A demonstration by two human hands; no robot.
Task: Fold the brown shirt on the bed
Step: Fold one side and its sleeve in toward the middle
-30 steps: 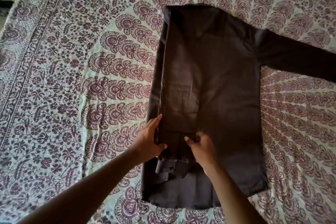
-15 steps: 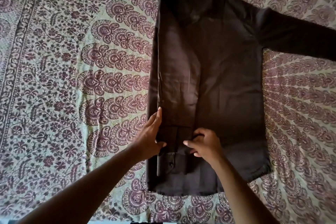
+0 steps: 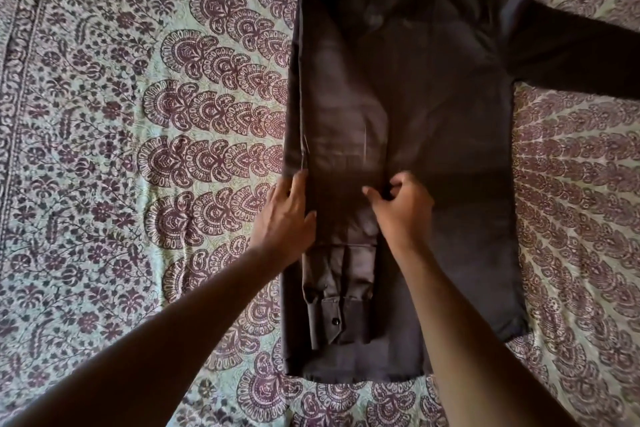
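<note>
Head view: your flat left hand (image 3: 284,218) pins the shirt (image 3: 433,135); right hand (image 3: 401,208) pinches the folded sleeve (image 3: 343,270). Next, fold the right sleeve (image 3: 581,59).

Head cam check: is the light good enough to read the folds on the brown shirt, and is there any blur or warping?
Head view: dim, soft light; the brown shirt reads nearly black, folds faint except a pale sheen beside the left hand and right hand; the far sleeve looks soft; the bedspread pattern bows from wide-angle distortion.
</note>
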